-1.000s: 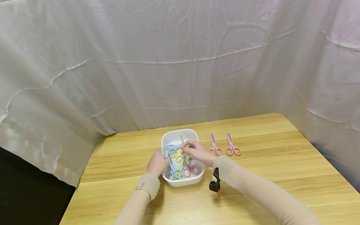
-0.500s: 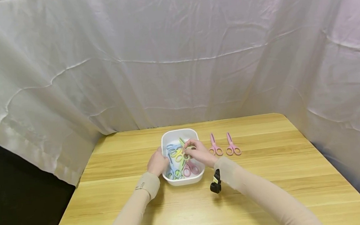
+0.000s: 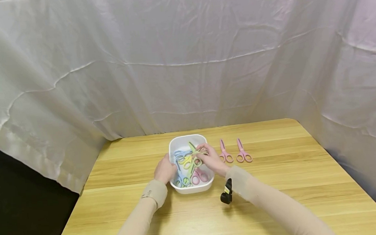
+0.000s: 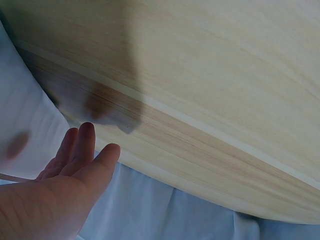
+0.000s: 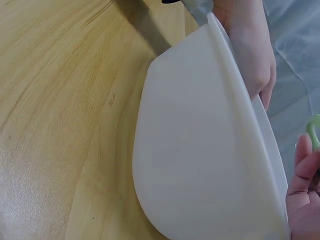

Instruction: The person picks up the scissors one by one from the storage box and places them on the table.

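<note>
A white plastic bin [image 3: 193,190] holds several pairs of children's scissors. My left hand [image 3: 164,169] holds the bin's left wall, its thumb over the rim and fingers along the outside; in the left wrist view, the left hand's [image 4: 75,175] fingers look fairly straight. Inside the bin's right half, my right hand [image 3: 210,159] pinches green scissors [image 3: 192,146] by the handle loops, blades pointing away. Below them lie blue scissors [image 3: 183,179], yellow scissors [image 3: 187,161] and pink scissors [image 3: 199,176], partly overlapping. The right wrist view shows the bin's outer wall and a green handle loop at its right edge.
Two pairs of pink scissors, the nearer pair [image 3: 225,155] and the farther pair [image 3: 243,154], lie side by side on the wooden table [image 3: 277,184] right of the bin. A pale curtain [image 3: 185,77] hangs behind the table's back edge.
My right hand has drawn slightly to the right, and the green scissors in it have swung so that their loops show more. The left hand and bin stay put.
</note>
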Demonstrator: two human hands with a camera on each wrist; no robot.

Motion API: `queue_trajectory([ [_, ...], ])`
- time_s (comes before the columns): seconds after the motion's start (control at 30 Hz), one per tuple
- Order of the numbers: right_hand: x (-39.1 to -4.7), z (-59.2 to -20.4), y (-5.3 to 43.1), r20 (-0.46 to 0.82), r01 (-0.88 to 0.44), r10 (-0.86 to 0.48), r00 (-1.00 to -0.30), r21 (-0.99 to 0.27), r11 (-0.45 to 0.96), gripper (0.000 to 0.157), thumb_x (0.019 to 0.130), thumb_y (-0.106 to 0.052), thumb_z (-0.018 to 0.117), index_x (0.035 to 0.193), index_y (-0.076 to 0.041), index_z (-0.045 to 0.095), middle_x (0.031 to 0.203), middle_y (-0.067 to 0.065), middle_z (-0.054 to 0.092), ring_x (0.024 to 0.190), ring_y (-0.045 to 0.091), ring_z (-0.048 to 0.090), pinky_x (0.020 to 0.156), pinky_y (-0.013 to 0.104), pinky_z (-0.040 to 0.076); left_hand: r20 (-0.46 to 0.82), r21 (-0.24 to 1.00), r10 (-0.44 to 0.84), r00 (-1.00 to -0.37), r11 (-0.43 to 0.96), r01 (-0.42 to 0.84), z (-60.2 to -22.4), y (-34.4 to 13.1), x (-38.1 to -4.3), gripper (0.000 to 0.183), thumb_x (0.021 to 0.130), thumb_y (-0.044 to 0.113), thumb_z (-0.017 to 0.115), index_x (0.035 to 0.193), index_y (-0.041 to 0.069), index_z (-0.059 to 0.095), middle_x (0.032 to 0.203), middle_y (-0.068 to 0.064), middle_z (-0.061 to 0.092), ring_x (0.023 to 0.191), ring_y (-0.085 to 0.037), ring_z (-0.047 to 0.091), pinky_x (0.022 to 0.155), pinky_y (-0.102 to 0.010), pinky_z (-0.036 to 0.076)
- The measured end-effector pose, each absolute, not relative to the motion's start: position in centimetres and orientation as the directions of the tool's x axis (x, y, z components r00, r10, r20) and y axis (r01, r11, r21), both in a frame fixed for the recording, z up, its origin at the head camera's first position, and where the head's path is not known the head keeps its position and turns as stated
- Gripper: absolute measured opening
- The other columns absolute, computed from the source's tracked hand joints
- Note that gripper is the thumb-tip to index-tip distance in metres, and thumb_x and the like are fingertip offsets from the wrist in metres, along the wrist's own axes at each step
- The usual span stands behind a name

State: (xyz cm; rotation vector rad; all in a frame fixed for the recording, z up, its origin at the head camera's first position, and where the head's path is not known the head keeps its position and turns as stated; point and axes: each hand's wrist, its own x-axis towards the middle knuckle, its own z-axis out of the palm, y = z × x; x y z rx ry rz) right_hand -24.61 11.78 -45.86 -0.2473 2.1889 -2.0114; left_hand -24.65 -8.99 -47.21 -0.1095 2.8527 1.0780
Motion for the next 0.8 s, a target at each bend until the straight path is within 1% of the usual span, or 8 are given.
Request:
queue_trajectory([
  [0.17, -24.7, -46.2, 12.2, 0.001, -0.013, -0.194, -0.981, -0.998, 0.061, 0.023, 0.099, -0.004, 0.048, 0.122, 0.001, 0.049, 0.115, 0.035, 0.066, 0.07, 0.007, 0.061, 0.071, 0.02, 0.055, -0.105, 0.65, -0.033, -0.994, 0.754, -0.094, -47.2, -8.9, -24.6, 0.065, 0.088, 0.009, 0.053, 0.151, 0.003, 0.041, 0.124, -0.02, 0.067, 0.098, -0.03, 0.066, 0.087, -0.044, 0.059],
  [0.3, -24.5, -46.2, 12.6, 0.01, -0.024, -0.165, -0.986, -0.996, 0.082, 0.024, 0.1, -0.008, 0.048, 0.123, -0.002, 0.051, 0.116, 0.033, 0.068, 0.071, 0.009, 0.06, 0.068, 0.02, 0.052, -0.098, 0.648, -0.03, -0.995, 0.756, -0.087, -47.2, -8.8, -24.6, 0.063, 0.088, 0.008, 0.053, 0.15, 0.003, 0.042, 0.122, -0.02, 0.067, 0.098, -0.03, 0.066, 0.086, -0.044, 0.059],
  [0.4, -24.3, -46.2, 13.0, 0.022, -0.037, -0.162, -0.986, -0.996, 0.086, 0.028, 0.1, -0.009, 0.049, 0.127, -0.001, 0.051, 0.118, 0.033, 0.068, 0.071, 0.01, 0.06, 0.065, 0.019, 0.05, -0.092, 0.647, -0.029, -0.995, 0.758, -0.082, -47.2, -8.9, -24.6, 0.063, 0.088, 0.008, 0.053, 0.149, 0.003, 0.043, 0.122, -0.02, 0.067, 0.099, -0.03, 0.066, 0.087, -0.045, 0.059],
  [0.57, -23.7, -46.1, 13.7, 0.021, -0.036, -0.168, -0.986, -0.995, 0.089, 0.035, 0.101, -0.011, 0.049, 0.135, -0.002, 0.049, 0.118, 0.031, 0.068, 0.069, 0.008, 0.056, 0.064, 0.018, 0.047, -0.092, 0.643, -0.029, -0.995, 0.761, -0.081, -47.1, -8.8, -24.6, 0.063, 0.088, 0.008, 0.054, 0.149, 0.003, 0.043, 0.123, -0.019, 0.067, 0.099, -0.031, 0.066, 0.087, -0.045, 0.059],
  [0.7, -23.4, -46.2, 14.3, 0.007, -0.023, -0.172, -0.985, -0.996, 0.09, 0.042, 0.102, -0.011, 0.05, 0.143, -0.004, 0.045, 0.118, 0.028, 0.069, 0.068, 0.007, 0.054, 0.063, 0.018, 0.047, -0.102, 0.644, -0.031, -0.994, 0.76, -0.09, -47.2, -8.9, -24.6, 0.064, 0.088, 0.008, 0.053, 0.151, 0.003, 0.041, 0.125, -0.02, 0.066, 0.101, -0.031, 0.066, 0.088, -0.046, 0.059],
  [0.8, -23.2, -46.3, 14.6, -0.001, -0.013, -0.174, -0.985, -0.997, 0.076, 0.047, 0.102, -0.011, 0.05, 0.148, -0.005, 0.04, 0.123, 0.029, 0.066, 0.071, 0.006, 0.055, 0.064, 0.019, 0.048, -0.114, 0.647, -0.037, -0.993, 0.756, -0.102, -47.2, -8.9, -24.6, 0.065, 0.088, 0.009, 0.053, 0.152, 0.003, 0.039, 0.127, -0.02, 0.065, 0.104, -0.031, 0.065, 0.091, -0.046, 0.058],
])
